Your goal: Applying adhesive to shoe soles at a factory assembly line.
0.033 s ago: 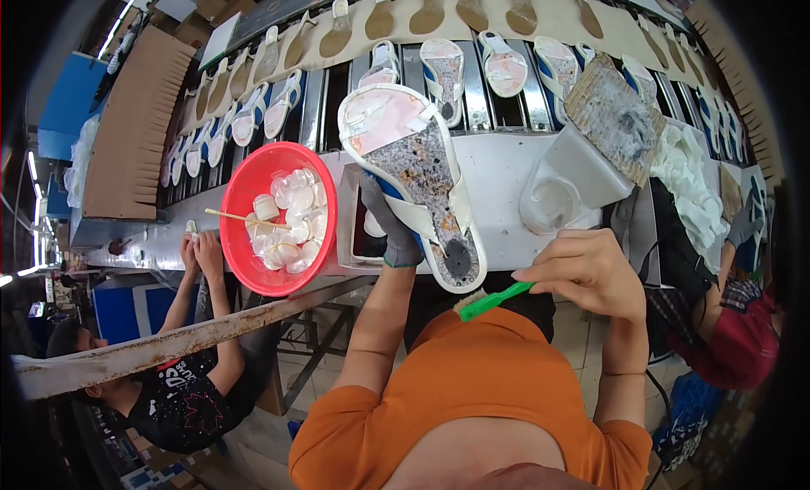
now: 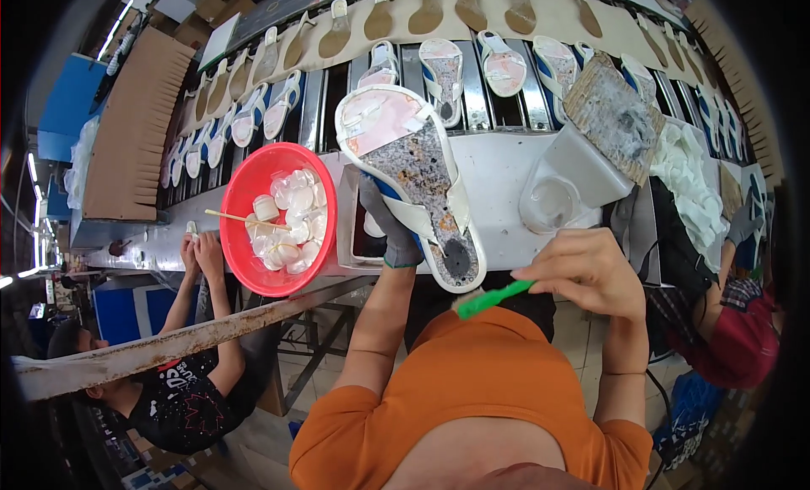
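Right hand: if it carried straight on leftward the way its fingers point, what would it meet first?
Probably the near, narrow end of the white sandal held in the gloved left hand. Depth is unclear, so the right hand might pass above or below it.

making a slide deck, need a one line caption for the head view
Gloved left hand holding a white-rimmed sandal, bare right hand holding a green brush near its heel.

From the head, the fisheye looks down past the shirt (image 2: 489, 368), close above left hand (image 2: 399, 241) and right hand (image 2: 586, 270). It takes in the conveyor (image 2: 312, 110) beyond (straight edges bowed).
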A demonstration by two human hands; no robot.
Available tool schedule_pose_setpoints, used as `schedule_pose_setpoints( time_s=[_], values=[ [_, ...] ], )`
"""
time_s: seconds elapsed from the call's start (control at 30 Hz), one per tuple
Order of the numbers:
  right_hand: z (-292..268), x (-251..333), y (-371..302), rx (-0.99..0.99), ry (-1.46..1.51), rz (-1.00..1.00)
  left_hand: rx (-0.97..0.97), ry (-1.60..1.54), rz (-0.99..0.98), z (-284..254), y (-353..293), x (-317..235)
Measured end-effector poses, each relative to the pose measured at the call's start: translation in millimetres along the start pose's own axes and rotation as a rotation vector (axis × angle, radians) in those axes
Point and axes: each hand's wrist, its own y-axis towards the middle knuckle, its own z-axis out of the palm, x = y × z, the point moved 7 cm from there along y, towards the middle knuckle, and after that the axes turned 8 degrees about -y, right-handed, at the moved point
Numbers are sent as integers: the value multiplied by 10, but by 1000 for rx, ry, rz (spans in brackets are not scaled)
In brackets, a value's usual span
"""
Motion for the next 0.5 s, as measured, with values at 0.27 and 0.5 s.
schedule_pose_setpoints(
  time_s=[0.27,0.5],
  values=[
    [-134,-141,-138,-269,102,314,-81,121,195,-144,-75,-74],
    [59,-8,-265,-461,-247,368,-137,603,509,101,-157,-215]
  ],
)
